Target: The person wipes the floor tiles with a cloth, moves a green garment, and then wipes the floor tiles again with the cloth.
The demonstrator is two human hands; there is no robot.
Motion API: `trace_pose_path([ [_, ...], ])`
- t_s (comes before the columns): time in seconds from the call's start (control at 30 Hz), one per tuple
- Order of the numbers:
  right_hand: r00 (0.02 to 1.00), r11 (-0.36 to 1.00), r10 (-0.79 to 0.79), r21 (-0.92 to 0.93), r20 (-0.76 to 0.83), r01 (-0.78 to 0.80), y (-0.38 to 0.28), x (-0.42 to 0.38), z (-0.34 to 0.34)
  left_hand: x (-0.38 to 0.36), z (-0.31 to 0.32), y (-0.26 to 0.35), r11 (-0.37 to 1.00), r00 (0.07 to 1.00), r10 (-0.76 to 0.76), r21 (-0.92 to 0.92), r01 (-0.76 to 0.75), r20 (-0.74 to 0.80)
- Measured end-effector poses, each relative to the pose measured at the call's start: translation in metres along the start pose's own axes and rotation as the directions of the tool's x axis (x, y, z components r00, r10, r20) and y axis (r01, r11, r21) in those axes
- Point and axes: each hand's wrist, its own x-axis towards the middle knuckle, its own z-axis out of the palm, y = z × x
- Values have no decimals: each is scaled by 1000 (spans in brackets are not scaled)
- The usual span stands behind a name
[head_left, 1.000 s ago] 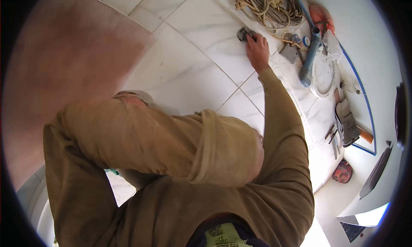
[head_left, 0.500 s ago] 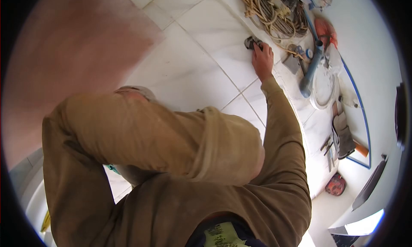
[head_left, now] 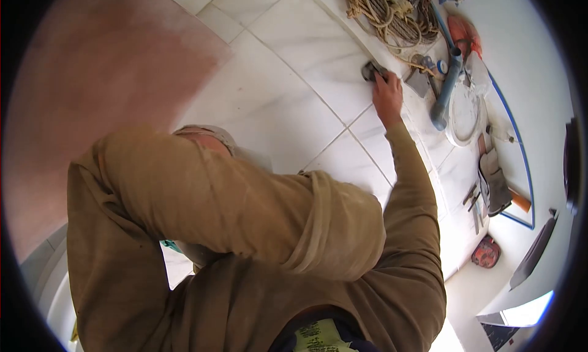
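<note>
My right hand (head_left: 388, 97) is closed on a dark, crumpled thing (head_left: 371, 71), perhaps a cloth, pressed on the white marbled floor tiles (head_left: 294, 82). A grout line runs just beyond it, and a coil of rope (head_left: 398, 21) lies up and to the right of the hand. My left hand is not in view. My bent knee and brown trouser leg cover much of the floor in the lower middle.
A blue-grey pipe (head_left: 448, 89) lies over a white round bucket or lid (head_left: 463, 116) on the right. Near it are a flat scraper-like tool (head_left: 418, 82), a red bag (head_left: 465, 35), a tool pouch (head_left: 492, 179) and a red item (head_left: 486, 252). A reddish-brown surface (head_left: 116, 76) fills the upper left.
My right hand and the dark thing in it have moved a little right and down in the picture. The view has shifted slightly.
</note>
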Motion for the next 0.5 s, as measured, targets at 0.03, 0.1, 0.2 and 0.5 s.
trace_pose_path([
  [0.03,1000,1000,6,1,5,-6,7,-14,-5,-6,1,4,1000,1000,13,13,-13,21],
  [0.1,1000,1000,9,2,7,-9,14,-26,-13,-9,4,7,999,998,39,34,-41,58],
  [0.2,996,1000,-9,19,-89,11,-7,9,12,-6,7,9,996,994,70,56,-75,83],
  [0.5,996,996,48,-70,-78,-53,-114,158,52,43,56,-23,961,973,173,189,-201,154],
])
